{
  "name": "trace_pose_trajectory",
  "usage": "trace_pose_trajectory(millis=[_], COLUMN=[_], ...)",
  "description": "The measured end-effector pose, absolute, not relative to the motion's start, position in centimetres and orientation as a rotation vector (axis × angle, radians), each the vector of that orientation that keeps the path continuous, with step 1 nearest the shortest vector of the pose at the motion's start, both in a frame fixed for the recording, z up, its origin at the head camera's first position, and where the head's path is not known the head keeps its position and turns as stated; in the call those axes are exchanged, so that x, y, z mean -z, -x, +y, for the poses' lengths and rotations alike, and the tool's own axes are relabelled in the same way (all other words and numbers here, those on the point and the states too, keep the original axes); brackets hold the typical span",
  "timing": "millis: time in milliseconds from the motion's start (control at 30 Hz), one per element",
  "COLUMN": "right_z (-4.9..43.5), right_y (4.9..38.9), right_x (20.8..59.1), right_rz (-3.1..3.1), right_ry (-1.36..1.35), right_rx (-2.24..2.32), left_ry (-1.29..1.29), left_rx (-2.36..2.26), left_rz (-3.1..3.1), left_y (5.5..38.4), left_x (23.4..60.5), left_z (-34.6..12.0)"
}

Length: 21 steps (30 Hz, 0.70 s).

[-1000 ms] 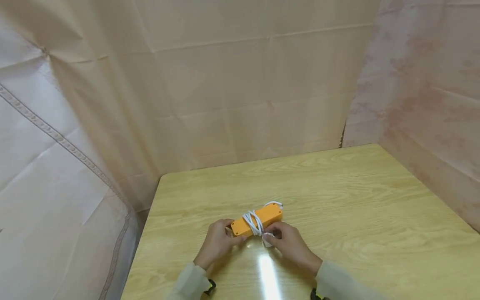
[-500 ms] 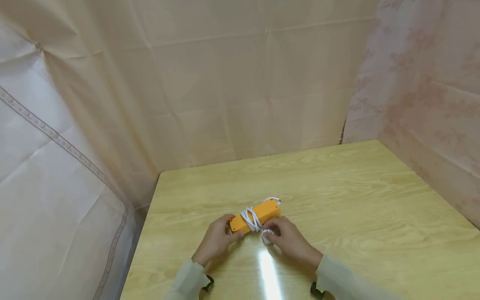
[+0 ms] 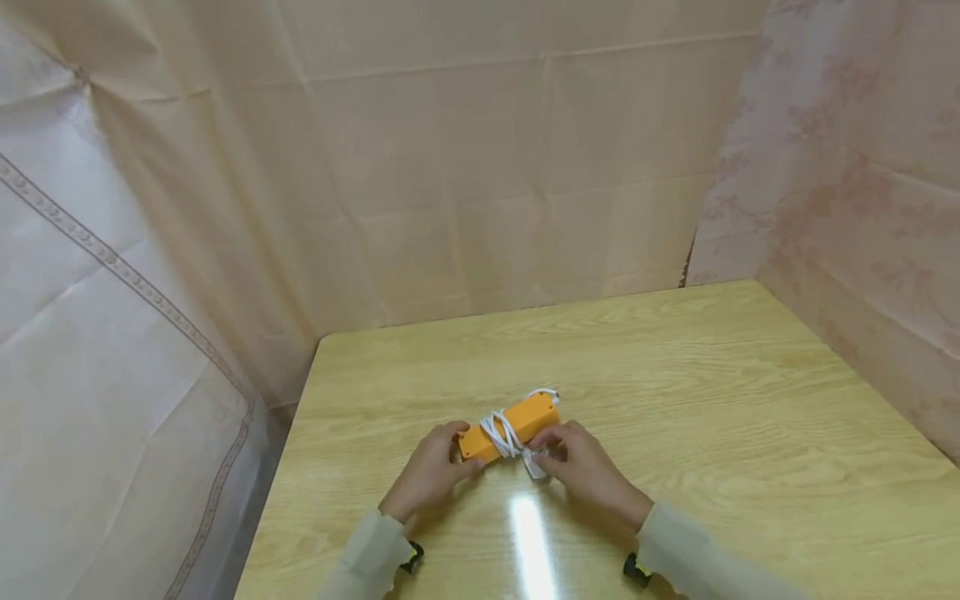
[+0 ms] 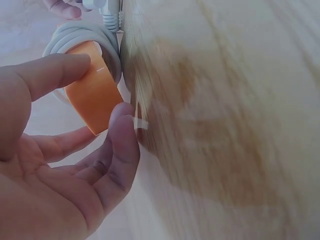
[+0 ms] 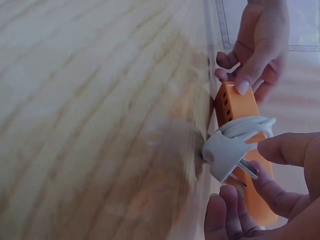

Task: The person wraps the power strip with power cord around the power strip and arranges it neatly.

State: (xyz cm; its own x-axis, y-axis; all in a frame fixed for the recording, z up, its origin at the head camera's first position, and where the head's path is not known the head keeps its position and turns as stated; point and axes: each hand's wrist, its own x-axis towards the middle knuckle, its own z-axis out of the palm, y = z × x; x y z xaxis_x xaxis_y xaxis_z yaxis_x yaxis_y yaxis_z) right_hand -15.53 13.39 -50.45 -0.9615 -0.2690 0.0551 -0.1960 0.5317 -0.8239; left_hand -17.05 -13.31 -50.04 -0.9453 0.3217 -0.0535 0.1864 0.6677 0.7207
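Observation:
An orange power strip lies at a slant near the table's front, its white cord wound around its middle. My left hand holds the strip's left end, the thumb on one side and fingers on the other. A white plug hangs at the near side of the wrapped cord, its metal prongs pointing toward my right fingers. My right hand is bent around the plug with a gap between thumb and index finger. The right thumb is right beside the cord and the strip's side.
A wood-grain table carries the strip, with a bright light reflection in front of it. Beige cloth hangs behind the table. Patterned cloth hangs on the right, pale cloth on the left.
My right fingers have loosened from around the plug, which now shows more fully below them. My left hand keeps its hold on the strip. The head view has shifted slightly.

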Motion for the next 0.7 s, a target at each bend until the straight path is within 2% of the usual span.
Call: trace_pose_trajectory(millis=[267, 700], right_z=[13.9, 14.3], right_y=[15.8, 15.6], right_x=[50.5, 50.8], right_rz=[2.665, 2.478], right_ry=[0.385, 0.507], right_rx=[1.443, 1.513], left_ry=[-0.434, -0.474], left_rx=[-1.271, -1.312], left_rz=[2.68, 2.719], left_y=[17.2, 18.1], left_x=[50.1, 49.6], left_z=[-13.2, -12.3])
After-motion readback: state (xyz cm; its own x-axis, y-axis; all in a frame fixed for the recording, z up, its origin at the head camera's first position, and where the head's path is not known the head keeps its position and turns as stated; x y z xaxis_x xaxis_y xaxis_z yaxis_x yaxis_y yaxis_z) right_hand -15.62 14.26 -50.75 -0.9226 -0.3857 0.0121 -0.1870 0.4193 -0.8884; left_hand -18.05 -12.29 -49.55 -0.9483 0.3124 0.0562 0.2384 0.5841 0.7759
